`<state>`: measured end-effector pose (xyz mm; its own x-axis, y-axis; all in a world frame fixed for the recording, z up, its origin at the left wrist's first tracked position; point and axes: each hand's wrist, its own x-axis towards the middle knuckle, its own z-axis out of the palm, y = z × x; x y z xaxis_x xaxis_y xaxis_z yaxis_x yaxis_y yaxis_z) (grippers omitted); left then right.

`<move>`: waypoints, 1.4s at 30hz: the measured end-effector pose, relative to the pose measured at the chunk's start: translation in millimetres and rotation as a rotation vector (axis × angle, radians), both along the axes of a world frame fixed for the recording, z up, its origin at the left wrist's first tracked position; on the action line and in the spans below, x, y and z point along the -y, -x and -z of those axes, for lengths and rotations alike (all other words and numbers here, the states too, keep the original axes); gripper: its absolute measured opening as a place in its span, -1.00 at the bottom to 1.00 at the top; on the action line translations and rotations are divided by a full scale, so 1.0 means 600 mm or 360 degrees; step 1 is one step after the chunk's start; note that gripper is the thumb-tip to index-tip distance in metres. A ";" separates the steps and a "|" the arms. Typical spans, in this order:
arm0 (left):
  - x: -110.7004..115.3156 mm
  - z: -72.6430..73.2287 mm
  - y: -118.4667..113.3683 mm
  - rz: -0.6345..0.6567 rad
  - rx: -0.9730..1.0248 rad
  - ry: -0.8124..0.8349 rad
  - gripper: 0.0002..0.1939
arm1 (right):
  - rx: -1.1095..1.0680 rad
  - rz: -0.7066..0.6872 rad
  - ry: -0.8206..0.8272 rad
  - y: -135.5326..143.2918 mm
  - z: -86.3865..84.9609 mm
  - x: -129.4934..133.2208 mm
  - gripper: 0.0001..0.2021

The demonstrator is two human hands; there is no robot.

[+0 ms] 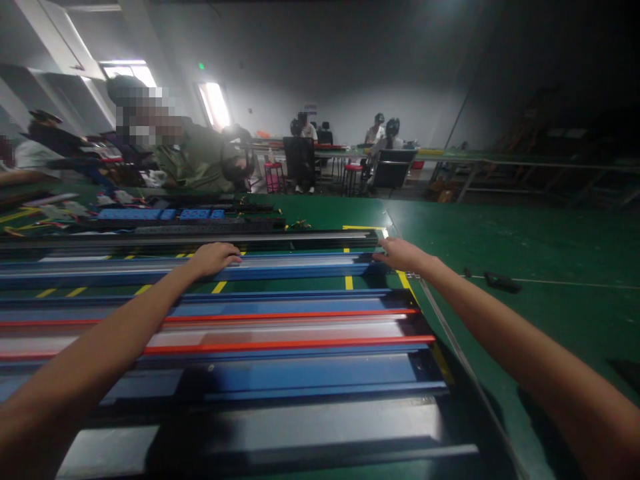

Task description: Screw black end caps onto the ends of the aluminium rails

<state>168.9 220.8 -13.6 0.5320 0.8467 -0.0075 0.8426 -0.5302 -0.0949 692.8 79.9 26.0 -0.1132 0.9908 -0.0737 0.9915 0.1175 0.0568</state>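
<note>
A long blue channel-shaped profile (pixel 300 267) with a pale inner strip lies crosswise on the green table. My left hand (pixel 216 259) is bent over its far edge around mid-length, with the fingers curled down. At the right end, my right hand (pixel 400 255) grips the same profile, its fingertips partly hidden. Just beyond runs a long black profile (pixel 330 239), whose end is close to my right fingers. Nearer to me are a blue profile with two red edge strips (pixel 300 347), another blue profile (pixel 325 377) and a grey one (pixel 360 423).
Yellow tape marks (pixel 349 283) line the green tabletop (pixel 500 233). A small black object (pixel 503 282) lies at the right. Blue blocks (pixel 135 214) and loose wires are at the back left. A co-worker (pixel 190 150) is across the table; several people sit farther off.
</note>
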 end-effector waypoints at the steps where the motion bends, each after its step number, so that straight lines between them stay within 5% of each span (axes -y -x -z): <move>1: -0.002 0.001 0.000 -0.0004 0.0001 -0.0005 -0.43 | 0.0008 0.0022 -0.0010 -0.003 0.001 0.001 -0.53; 20: -0.033 -0.007 -0.027 -0.0166 -0.0081 -0.0205 -0.57 | 0.0102 0.0039 -0.0006 0.000 0.040 -0.013 -0.55; 42: -0.048 -0.005 -0.052 -0.0319 -0.0087 -0.0415 -0.60 | 0.0150 0.0140 -0.0021 0.029 0.034 -0.037 -0.57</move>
